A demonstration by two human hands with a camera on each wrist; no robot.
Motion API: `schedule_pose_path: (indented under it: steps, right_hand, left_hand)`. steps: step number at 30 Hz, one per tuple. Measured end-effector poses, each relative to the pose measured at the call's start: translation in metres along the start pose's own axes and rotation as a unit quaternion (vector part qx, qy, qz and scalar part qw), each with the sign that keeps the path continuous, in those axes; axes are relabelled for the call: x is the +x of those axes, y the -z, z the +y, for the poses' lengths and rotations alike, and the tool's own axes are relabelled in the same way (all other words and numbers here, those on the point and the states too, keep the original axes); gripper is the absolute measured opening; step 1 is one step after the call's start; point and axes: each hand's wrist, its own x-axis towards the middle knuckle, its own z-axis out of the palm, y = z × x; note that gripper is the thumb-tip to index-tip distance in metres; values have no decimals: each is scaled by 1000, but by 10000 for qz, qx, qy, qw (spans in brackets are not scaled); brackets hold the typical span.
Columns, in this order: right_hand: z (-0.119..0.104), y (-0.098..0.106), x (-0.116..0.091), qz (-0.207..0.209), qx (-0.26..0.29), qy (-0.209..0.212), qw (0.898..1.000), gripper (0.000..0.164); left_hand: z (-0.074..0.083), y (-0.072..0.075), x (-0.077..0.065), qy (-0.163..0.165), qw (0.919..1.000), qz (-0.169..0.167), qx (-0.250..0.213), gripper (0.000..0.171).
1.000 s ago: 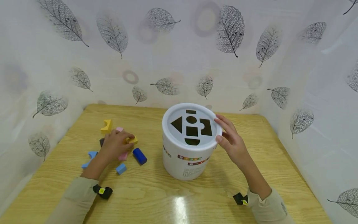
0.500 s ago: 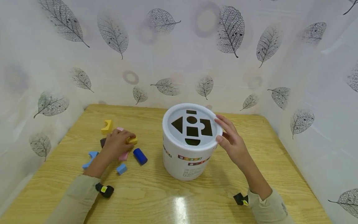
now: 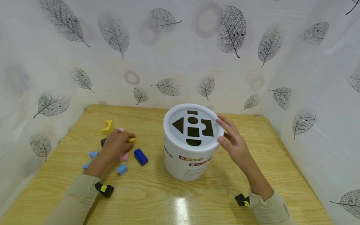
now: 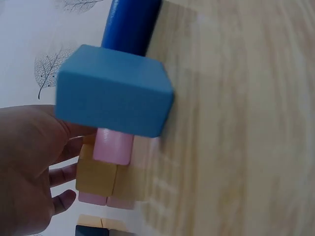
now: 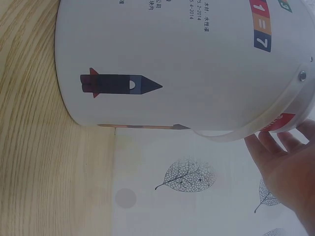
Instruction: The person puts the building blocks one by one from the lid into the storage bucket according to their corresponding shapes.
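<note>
My left hand [image 3: 116,144] reaches over a cluster of wooden blocks, thumb and forefinger at a yellow block [image 3: 132,140], which they pinch. In the left wrist view the yellow block [image 4: 96,176] lies beside the fingers, with a pink block [image 4: 113,147] in front of it. A light blue block [image 4: 113,93] fills the foreground there and hides the thumb. With spread fingers, my right hand [image 3: 235,147] rests on the rim of a white bucket [image 3: 182,165], whose lid [image 3: 207,141] has several shaped holes. The right wrist view has these fingertips at the lid's edge.
Around the left hand lie a dark blue half-round block [image 3: 140,157], a small light blue block [image 3: 122,169], a yellow arch block [image 3: 107,127], a dark block [image 3: 102,142] and light blue arch pieces [image 3: 92,155]. Behind the wooden table [image 3: 152,200] hangs a leaf-print curtain [image 3: 180,62].
The yellow block at the left fingertips has shifted slightly left and shows less from under the hand. The right hand and the bucket stay where they were.
</note>
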Motion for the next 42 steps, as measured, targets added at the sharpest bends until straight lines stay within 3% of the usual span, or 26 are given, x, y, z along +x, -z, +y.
schedule_pose_path:
  steps: [14, 22, 32, 42]
  right_hand:
    - [0, 0, 0, -25, 21, 28, 10000, 54]
    - [0, 0, 0, -35, 31, 1, 10000, 54]
    - [-1, 0, 1, -4, 24, -14, 10000, 54]
    - [-1, 0, 0, -79, 41, -14, 10000, 53]
  left_hand:
    - [-1, 9, 0, -29, 9996, 204, -196, 25]
    - [7, 22, 4, -275, 9986, 426, -179, 27]
    - [30, 50, 1, -361, 9957, 411, -750, 32]
    - [67, 77, -4, -948, 9866, 804, -1058, 28]
